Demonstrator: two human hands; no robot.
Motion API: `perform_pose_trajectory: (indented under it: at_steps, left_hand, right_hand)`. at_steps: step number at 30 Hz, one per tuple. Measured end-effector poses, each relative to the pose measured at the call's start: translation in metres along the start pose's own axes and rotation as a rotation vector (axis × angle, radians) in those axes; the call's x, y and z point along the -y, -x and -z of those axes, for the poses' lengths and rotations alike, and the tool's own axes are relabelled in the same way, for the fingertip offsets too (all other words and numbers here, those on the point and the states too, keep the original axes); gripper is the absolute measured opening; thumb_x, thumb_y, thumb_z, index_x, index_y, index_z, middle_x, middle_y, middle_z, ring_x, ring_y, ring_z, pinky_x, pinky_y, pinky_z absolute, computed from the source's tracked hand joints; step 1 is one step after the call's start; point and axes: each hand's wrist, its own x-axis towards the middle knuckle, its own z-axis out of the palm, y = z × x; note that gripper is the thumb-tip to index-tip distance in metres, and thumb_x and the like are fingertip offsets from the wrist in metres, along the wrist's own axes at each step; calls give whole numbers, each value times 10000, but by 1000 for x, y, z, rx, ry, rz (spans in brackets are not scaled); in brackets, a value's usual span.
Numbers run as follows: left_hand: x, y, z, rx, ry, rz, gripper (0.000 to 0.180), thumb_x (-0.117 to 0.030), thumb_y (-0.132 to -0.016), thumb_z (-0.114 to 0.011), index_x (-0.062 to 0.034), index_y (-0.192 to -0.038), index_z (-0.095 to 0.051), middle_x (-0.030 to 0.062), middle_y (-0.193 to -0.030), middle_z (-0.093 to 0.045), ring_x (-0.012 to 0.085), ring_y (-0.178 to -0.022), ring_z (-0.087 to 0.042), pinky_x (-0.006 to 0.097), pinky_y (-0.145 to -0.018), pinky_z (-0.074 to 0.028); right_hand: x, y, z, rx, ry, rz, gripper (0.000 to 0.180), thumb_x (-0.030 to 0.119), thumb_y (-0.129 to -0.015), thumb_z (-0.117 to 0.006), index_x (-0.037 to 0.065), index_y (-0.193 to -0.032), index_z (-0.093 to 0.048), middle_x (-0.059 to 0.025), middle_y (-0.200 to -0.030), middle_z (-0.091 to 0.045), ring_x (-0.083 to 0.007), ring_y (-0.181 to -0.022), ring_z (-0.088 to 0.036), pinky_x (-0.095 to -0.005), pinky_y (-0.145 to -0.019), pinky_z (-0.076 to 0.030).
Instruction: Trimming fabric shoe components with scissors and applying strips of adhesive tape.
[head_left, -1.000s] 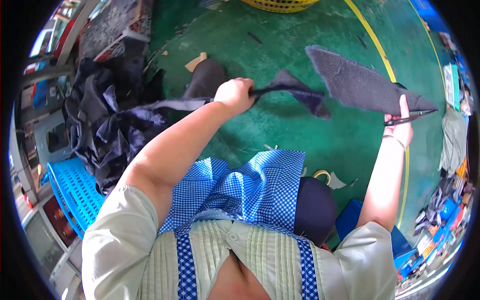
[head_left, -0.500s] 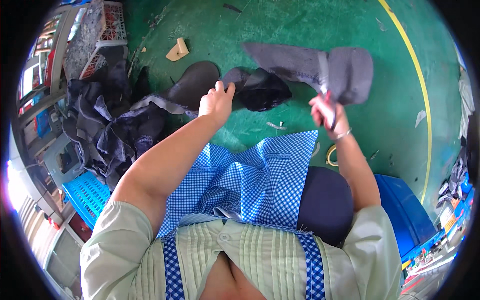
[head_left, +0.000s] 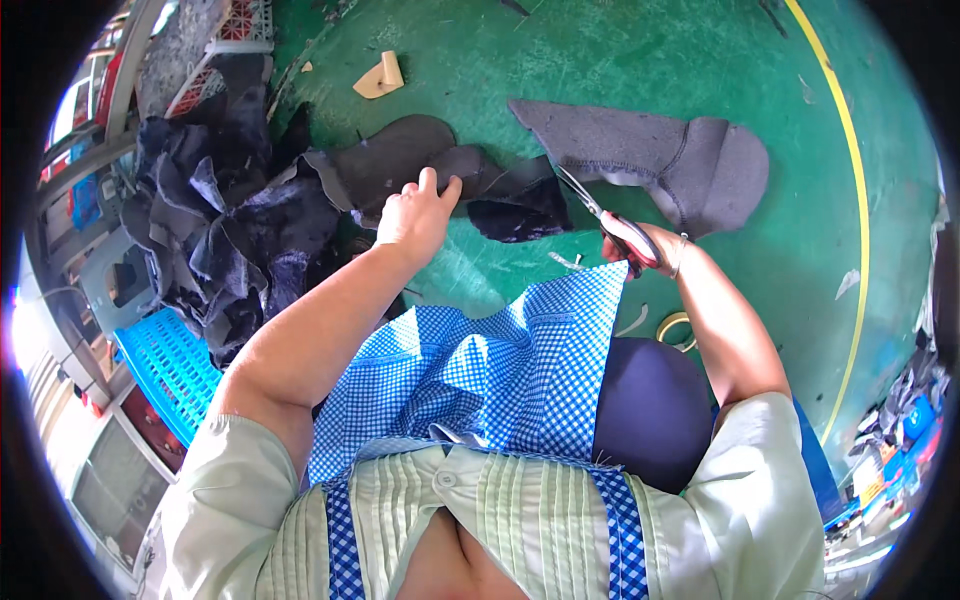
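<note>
My left hand (head_left: 415,215) reaches forward and presses its fingers on a dark grey fabric piece (head_left: 400,165) lying on the green floor (head_left: 620,60). My right hand (head_left: 640,250) grips red-handled scissors (head_left: 600,215), blades pointing up and left toward a grey folded fabric piece (head_left: 660,160) on the floor. A small dark scrap (head_left: 520,215) lies between the two hands. A blue checked apron (head_left: 500,370) covers my lap.
A heap of dark fabric (head_left: 220,230) lies at the left beside a blue plastic crate (head_left: 165,365). A tan scrap (head_left: 380,78) sits farther out. A yellow line (head_left: 850,170) curves along the right of the floor. A tape roll (head_left: 675,328) lies by my knee.
The grey piece, held up and stretched between both hands before, now lies on the floor. My right hand has come in toward the middle with the scissors; my left hand has dropped onto the dark piece.
</note>
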Motion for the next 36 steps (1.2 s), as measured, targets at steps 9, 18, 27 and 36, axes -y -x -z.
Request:
perform_pose_trajectory:
  at_steps: [9, 18, 27, 36]
  left_hand:
    - [-14, 28, 31, -57, 190, 66, 570, -68, -778, -527, -103, -1339, -435, 188, -1024, -476, 327, -781, -632, 411, -624, -551]
    - [-11, 54, 66, -895, 613, -386, 807, -160, -512, -845, 23, -1212, -486, 229, -1225, -486, 412, -1106, -499, 473, -930, -428]
    - [75, 23, 77, -263, 474, 184, 287, -145, -750, -655, -73, -1025, -610, 191, -844, -654, 354, -818, -640, 429, -703, -511]
    - [-32, -67, 33, 30, 352, 101, 248, -170, -862, -488, -73, -1082, -549, 172, -902, -670, 347, -855, -654, 447, -722, -520]
  right_hand:
    - [48, -13, -45, -235, -138, 243, 547, 566, -890, -517, 47, -725, -557, -58, -595, -570, -130, -511, -547, -265, -504, -437]
    - [149, 57, -115, -615, -91, 742, 300, 97, -674, -810, 19, -807, -553, -1, -750, -548, -117, -695, -538, -274, -646, -456]
    - [129, 74, 17, -1449, -382, 1329, 441, 124, -642, -863, -28, -943, -578, -76, -891, -632, -156, -742, -579, -298, -698, -478]
    - [-5, 65, 53, -1324, -293, 833, 283, 312, -867, -682, 65, -770, -583, 25, -542, -503, -99, -430, -477, -244, -403, -338]
